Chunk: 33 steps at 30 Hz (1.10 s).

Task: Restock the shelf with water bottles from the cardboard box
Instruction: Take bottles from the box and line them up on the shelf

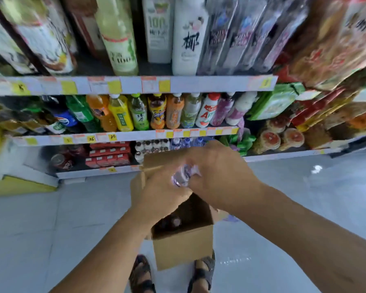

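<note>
Lifting a water bottle [183, 175] at centre frame, the right hand [218, 176] and left hand [158, 193] both close around it above the open cardboard box [183, 244] on the floor, where at least one more bottle cap [175, 222] shows inside. Next comes a reach to the bottom shelf [97, 171], likely beside the water bottles [187, 142] already standing there.

Pale glossy tiled floor [304, 197]; stocked drink shelves [125, 85] behind, bright light.
</note>
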Tool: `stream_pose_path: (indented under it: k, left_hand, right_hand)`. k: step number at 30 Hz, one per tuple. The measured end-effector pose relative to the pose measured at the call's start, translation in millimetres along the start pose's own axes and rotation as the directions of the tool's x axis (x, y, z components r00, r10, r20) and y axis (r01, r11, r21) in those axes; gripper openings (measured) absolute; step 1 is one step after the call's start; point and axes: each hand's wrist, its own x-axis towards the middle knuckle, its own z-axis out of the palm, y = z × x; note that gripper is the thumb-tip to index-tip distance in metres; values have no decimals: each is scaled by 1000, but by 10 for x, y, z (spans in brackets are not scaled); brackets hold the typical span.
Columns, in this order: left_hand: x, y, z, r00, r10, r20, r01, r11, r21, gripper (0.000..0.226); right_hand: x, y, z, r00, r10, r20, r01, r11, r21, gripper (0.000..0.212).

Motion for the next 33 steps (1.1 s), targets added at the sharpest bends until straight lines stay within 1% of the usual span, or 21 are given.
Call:
stream_pose_path:
  k: [2,4,7,9,11,13,15,17,19,20,21,22,23,24,26,28,29,31,33]
  left_hand:
    - [-142,571,-280,993,113,18,-113,993,-23,55]
    - [-279,1136,-542,972,232,32,-230,971,-58,61]
    - [-485,1917,-876,939,344,11,-340,932,-124,60]
    - [-616,2361,-1073,914,406,8,-401,906,-137,58]
    - [-717,2758,-1260,893,450,23,-442,885,-149,51]
    - [-828,3141,-1433,859,511,18,-500,847,-184,41]
    - [-944,3501,-1594,819,574,13,-558,801,-215,36]
    - [-1030,3803,-1736,784,620,12,-595,758,-266,34]
    - [-1090,4061,-1855,770,638,-5,-602,725,-335,42]
    - [-1116,4177,-1904,764,646,-9,-600,704,-380,47]
    - [-1141,4284,-1939,752,659,1,-597,682,-423,50]
    - [-1175,4383,-1961,735,678,21,-594,657,-464,51]
    - [-1206,4469,-1977,718,695,38,-586,632,-507,52]
    - [-1237,4543,-1989,704,708,53,-572,610,-549,52]
    - [-1275,4664,-2000,694,717,71,-549,591,-591,54]
    - [-1289,4761,-2009,682,725,93,-566,604,-560,54]
    - [-1298,4808,-2010,672,733,106,-599,623,-503,53]
    - [-1295,4878,-1996,656,744,128,-684,658,-315,51]
    - [-1264,4939,-1963,652,752,94,-729,657,-194,52]
  right_hand:
    - [-51,-253,-681,997,-16,-81,18,1000,25,26]
    - [-119,-501,-1330,983,-39,-180,50,997,59,26]
    - [-201,-805,-2139,953,-62,-296,100,988,116,25]
    - [-277,-936,-2578,926,-14,-377,110,965,237,25]
    - [-376,-1021,-2904,882,74,-466,156,887,435,24]
    - [-481,-1077,-3091,839,140,-525,217,800,560,20]
    - [-559,-1130,-3172,846,190,-499,190,767,613,24]
    - [-596,-1183,-3198,896,220,-385,118,718,686,33]
    - [-622,-1286,-3238,948,174,-265,98,635,766,54]
    - [-633,-1353,-3275,960,130,-247,120,604,788,58]
    - [-640,-1414,-3321,960,93,-263,160,588,793,55]
    - [-648,-1471,-3374,949,73,-306,205,593,779,46]
    - [-654,-1527,-3430,932,73,-355,243,601,762,36]
    - [-655,-1575,-3483,911,84,-403,276,601,750,32]
    - [-645,-1643,-3569,876,133,-464,310,583,751,36]
    - [-637,-1697,-3647,839,202,-505,302,599,741,43]
    - [-631,-1708,-3683,818,233,-526,294,617,730,46]
    - [-614,-1719,-3754,785,273,-556,286,637,716,52]
    - [-587,-1702,-3829,773,284,-568,285,644,710,57]
